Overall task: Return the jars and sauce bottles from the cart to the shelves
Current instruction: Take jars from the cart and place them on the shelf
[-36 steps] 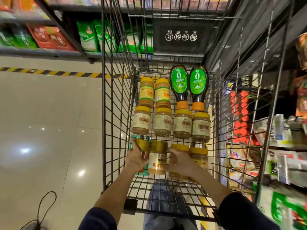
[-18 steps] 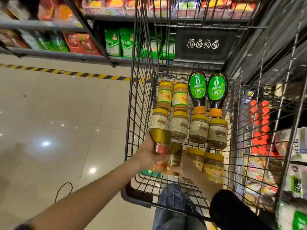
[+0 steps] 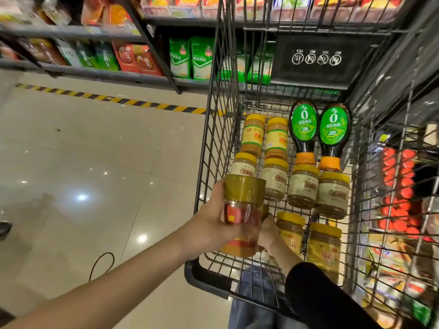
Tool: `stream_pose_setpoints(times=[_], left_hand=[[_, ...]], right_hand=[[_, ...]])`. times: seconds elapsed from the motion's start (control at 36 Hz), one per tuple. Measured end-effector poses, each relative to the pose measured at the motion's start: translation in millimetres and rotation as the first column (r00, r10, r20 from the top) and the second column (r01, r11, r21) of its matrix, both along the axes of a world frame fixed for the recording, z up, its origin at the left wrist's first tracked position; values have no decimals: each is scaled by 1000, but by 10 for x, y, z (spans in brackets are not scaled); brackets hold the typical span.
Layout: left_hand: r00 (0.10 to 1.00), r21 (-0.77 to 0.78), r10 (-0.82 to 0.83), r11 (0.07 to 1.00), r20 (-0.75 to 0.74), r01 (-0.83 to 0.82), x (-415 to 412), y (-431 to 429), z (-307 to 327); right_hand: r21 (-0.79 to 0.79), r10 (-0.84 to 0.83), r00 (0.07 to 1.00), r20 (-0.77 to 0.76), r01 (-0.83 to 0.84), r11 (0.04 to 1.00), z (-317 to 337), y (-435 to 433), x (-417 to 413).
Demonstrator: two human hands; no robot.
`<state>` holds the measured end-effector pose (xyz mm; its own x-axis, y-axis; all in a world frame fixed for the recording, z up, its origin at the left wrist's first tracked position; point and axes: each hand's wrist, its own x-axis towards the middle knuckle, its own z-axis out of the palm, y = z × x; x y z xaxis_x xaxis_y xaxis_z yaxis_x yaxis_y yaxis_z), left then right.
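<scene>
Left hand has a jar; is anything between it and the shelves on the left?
Only the cart's left wire wall: the jar in the left hand hangs at its near corner, seemingly above the rim. Beyond, open floor runs to the shelves, with a black cable lying on the tiles.
</scene>
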<state>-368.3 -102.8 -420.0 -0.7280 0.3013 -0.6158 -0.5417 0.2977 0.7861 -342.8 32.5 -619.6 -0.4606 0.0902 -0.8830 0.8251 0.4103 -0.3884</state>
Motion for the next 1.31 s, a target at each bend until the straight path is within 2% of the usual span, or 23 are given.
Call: stream_pose_setpoints(times=[0.17,0.22,0.31,0.39,0.44,0.56,0.72,0.83,0.97,1.06,1.14,1.31], left_hand=[[999,-17,32,999,-13,-32,74,7,154],[999,-14,30,999,-24,-30,101,32,238],[998,-7,36,999,-44,-37,152,63,367],[995,2,43,999,-88,-43,208,113,547],[993,14,49,999,-112,-47,245,155,692],[985,35,41,999,-169,-35,296,264,1037],[943,62,-71,993,-325,96,262,566,1644],[891,69,-159,976,-425,207,187,829,2064],[799,148,-251,910,-547,387,230,1143,2565],[731,172,-321,842,-602,512,310,1294,2766],[626,158,-395,750,-673,642,460,1449,2950],[430,168,-506,483,-748,860,1076,1719,3280]], right_hand=[[-56,-28,1000,0,28,998,172,55,8],[-121,-43,999,-21,41,992,318,90,18],[-257,-84,987,-134,47,965,583,214,37],[-370,-72,962,-262,-31,928,969,373,49],[-414,-125,958,-256,8,910,1176,479,52],[-383,-201,921,-334,62,922,1787,767,77],[-315,-255,774,-579,77,946,2729,1275,224],[-228,-281,645,-711,167,959,3416,1584,435],[-218,-354,482,-801,316,923,4098,1841,912],[-211,-387,354,-852,444,871,4465,1873,1327],[-192,-384,265,-884,542,818,4761,1815,1830],[-202,-387,74,-919,754,624,5133,1456,2918]])
